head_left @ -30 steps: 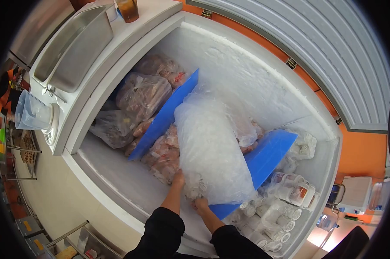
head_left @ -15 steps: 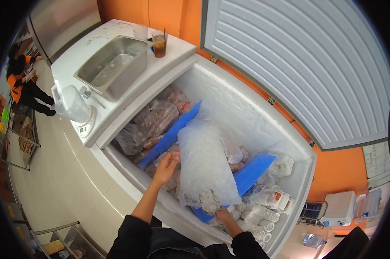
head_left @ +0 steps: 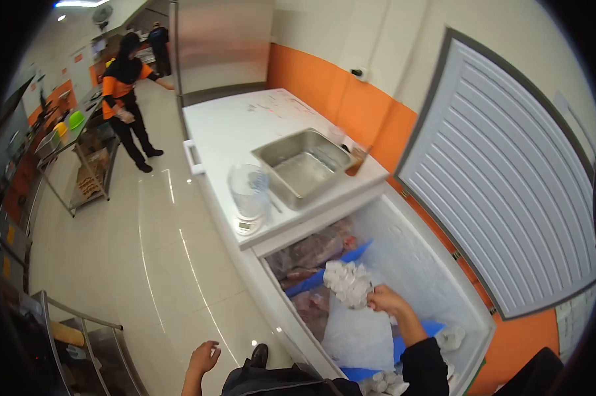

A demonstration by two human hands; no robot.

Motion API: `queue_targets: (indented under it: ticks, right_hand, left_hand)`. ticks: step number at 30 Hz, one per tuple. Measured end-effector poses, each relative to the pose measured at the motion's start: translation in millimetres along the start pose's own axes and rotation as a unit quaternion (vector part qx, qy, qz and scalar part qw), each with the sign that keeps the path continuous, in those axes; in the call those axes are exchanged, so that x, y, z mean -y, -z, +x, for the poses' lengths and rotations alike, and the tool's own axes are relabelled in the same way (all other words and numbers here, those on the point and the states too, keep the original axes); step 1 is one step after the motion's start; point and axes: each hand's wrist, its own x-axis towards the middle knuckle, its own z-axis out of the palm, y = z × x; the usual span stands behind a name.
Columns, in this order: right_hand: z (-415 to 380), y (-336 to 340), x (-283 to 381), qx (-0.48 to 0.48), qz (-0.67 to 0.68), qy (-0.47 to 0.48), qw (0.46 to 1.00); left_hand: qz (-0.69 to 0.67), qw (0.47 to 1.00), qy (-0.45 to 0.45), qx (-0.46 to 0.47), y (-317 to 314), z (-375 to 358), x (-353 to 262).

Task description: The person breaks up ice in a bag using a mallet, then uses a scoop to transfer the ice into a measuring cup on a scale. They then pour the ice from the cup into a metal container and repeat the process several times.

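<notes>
My right hand [head_left: 386, 300] is closed on a scoop heaped with ice [head_left: 348, 284], raised above the open chest freezer [head_left: 436, 264]. Below it a large white bag of ice [head_left: 360, 336] lies between blue dividers [head_left: 331, 267]. Bagged meat [head_left: 319, 249] fills the freezer's far-left compartment. My left hand [head_left: 205, 356] hangs over the floor, left of the freezer, its fingers loosely curled apart and holding nothing. Beyond the ice are a metal pan [head_left: 304, 165] and a clear pitcher [head_left: 248, 188] by a digital scale [head_left: 246, 226] on the white top.
The freezer lid [head_left: 502, 171] stands raised at the right. A person in orange and black [head_left: 123, 92] stands at the upper left beside a metal rack [head_left: 67, 191], with another person [head_left: 158, 46] farther back. A glass of brown drink [head_left: 357, 160] is behind the pan. Shelving [head_left: 80, 330] stands at lower left.
The view has swung left and up. My right hand has lifted the scoop of ice from the bag, and my left hand has left the bag and moved out of the freezer.
</notes>
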Motion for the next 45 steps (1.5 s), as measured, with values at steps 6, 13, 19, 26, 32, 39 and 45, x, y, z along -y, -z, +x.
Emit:
queue_targets:
  ticks: [6,13,19,26,32,39,45]
  right_hand:
    - [71,-44,150,0.044,-0.035,0.027,0.998]
    - [156,-89,264,0.049,-0.090,-0.004,0.995]
    - [188,-113,327,0.020,-0.277,-0.078,0.958]
    - [244,-124,391,0.023,-0.497,-0.130,0.858]
    - [188,-192,405,-0.270,-0.693,0.220,0.631]
    - [115,-130,359,-0.281,-0.656,0.215,0.667]
    - [28,-32,133,-0.083,-0.182,0.112,0.973]
  left_hand:
    - [0.006,0.981,0.188,-0.045,22,-73,97]
    - [-0.072,0.958,0.273,-0.043,-32,-121,198]
    - [-0.143,0.941,0.304,-0.046,-58,-124,200]
    - [-0.163,0.935,0.310,-0.062,-64,-116,192]
    - [-0.138,0.939,0.310,-0.064,-61,-109,188]
    - [-0.110,0.943,0.306,-0.064,7,-93,114]
    - [-0.043,0.973,0.226,-0.004,29,-50,94]
